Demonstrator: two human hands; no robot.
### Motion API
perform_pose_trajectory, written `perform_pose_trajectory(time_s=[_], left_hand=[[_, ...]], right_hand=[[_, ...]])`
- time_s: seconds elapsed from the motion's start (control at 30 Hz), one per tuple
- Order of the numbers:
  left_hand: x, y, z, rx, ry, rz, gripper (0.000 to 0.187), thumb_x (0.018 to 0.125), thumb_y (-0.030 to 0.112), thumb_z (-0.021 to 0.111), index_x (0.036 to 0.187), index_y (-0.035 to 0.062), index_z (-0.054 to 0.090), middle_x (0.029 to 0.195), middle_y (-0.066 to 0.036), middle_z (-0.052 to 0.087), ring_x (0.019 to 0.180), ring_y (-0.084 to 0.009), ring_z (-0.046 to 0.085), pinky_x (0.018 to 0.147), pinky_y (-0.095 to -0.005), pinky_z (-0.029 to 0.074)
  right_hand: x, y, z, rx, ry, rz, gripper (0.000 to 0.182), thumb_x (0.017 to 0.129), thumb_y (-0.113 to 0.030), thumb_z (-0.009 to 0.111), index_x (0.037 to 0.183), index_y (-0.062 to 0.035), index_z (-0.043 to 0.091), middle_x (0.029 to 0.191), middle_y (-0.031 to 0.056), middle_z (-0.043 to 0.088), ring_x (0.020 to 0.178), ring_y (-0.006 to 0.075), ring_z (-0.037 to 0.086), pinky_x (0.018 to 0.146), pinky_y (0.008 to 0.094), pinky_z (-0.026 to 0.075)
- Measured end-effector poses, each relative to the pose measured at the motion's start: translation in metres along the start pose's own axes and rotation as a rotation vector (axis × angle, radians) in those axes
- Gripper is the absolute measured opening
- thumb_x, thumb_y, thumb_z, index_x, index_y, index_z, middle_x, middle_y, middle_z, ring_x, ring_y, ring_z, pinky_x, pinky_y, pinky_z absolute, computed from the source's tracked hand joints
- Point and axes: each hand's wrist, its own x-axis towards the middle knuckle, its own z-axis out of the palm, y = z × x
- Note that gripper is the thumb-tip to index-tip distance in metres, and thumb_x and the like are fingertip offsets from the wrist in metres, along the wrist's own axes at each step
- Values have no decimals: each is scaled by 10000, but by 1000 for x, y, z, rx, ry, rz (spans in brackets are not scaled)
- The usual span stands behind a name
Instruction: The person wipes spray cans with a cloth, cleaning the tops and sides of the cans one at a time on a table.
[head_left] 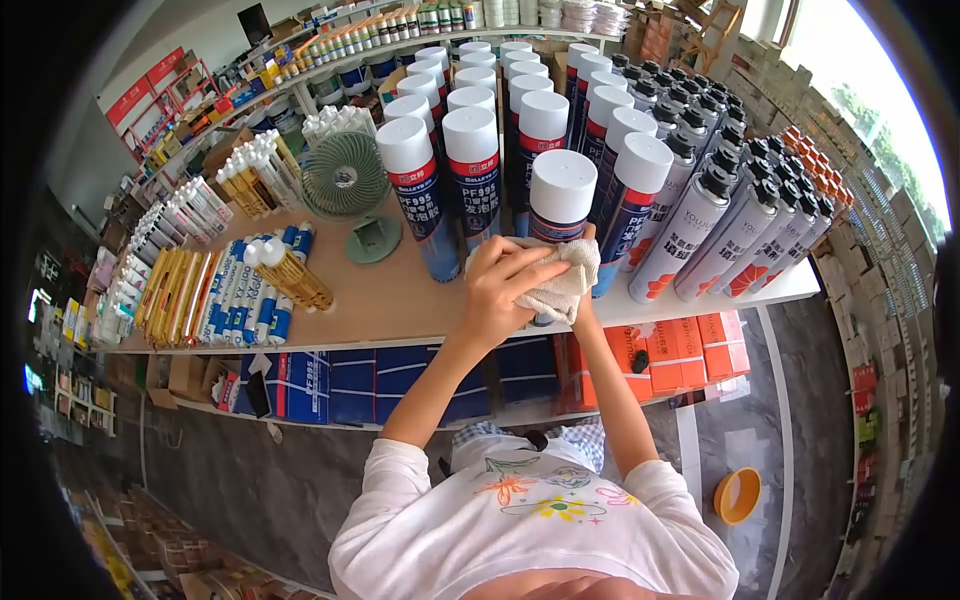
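Observation:
A foam spray can [560, 190] with a white cap and a dark blue and red label is held at the front edge of the shelf. My left hand [500, 285] is closed on a cream-coloured cloth [562, 280], pressed against the can's side. Behind the cloth, my right hand [584, 312] is mostly hidden; a fingertip shows at the can's right side, so it appears to grip the can. More cans of the same kind [472, 170] stand upright in rows just behind and beside my hands.
Silver-grey cans with black tops [690, 225] fill the shelf's right end. To the left are a green desk fan [345, 180], gold tubes [290, 272] and blue-and-white tubes [235, 295]. Blue boxes [355, 388] and orange boxes [675, 350] sit below. An orange basin [738, 497] is on the floor.

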Motion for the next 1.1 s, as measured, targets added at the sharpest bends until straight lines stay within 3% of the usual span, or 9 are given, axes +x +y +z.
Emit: perform_pose_trajectory(time_s=[0.13,0.4,0.53,0.6,0.67,0.87,0.9,1.03,1.1], left_hand=[[34,10,-19,38,182,31,486,543,52,826,1017,143,775,1051,-23,723,856,-226,575,783,-335,510],[21,9,-4,19,7,28,524,533,5,788,1030,170,765,1090,5,702,882,-207,555,820,-363,478],[33,14,-13,57,-113,94,506,556,74,766,1049,184,775,1061,10,710,839,-202,554,768,-350,467],[31,14,-14,58,-147,114,593,536,65,799,1116,174,741,1104,6,691,936,-209,550,844,-380,436],[34,15,-10,131,24,155,569,552,78,802,1108,181,744,1117,12,686,927,-204,545,837,-378,438],[13,13,8,79,36,82,553,574,81,787,1114,191,744,1120,10,686,898,-202,530,832,-371,442],[13,16,6,93,-34,85,552,558,83,778,1101,178,754,1099,-4,697,875,-202,548,803,-358,460],[20,19,1,126,-6,84,575,545,84,770,1113,173,752,1094,-13,699,873,-205,556,798,-351,469],[19,14,6,104,77,67,572,561,95,769,1127,176,742,1123,3,691,890,-210,543,830,-363,450]], right_hand=[[-6,21,-1,-50,15,31,499,847,-185,725,1260,-11,506,1137,115,650,1030,212,637,903,340,496],[-17,30,-3,117,-15,24,325,1018,-180,499,1303,-24,520,1220,106,613,1070,183,619,917,339,523],[-14,35,0,165,-61,95,335,1004,-174,533,1304,-26,510,1221,106,605,1082,189,611,918,337,523],[-10,28,3,180,-63,112,339,1000,-172,541,1305,-27,508,1222,106,603,1085,191,609,918,337,523],[-6,20,2,-103,-49,-86,366,976,-156,588,1308,-30,499,1233,110,598,1106,198,600,919,347,525],[-9,41,1,-186,-47,-57,492,933,-112,646,1369,-61,424,1278,112,549,1143,223,573,973,348,492],[-10,37,2,71,-8,51,514,952,-211,615,1398,-67,406,1322,115,514,1199,242,516,1016,377,435],[-12,20,-1,-366,-92,-34,550,916,-252,657,1371,-60,415,1274,119,508,1202,262,490,1025,395,406],[-10,31,1,-331,-20,-143,569,893,-201,696,1368,-51,422,1274,117,518,1184,252,516,1011,380,435]])
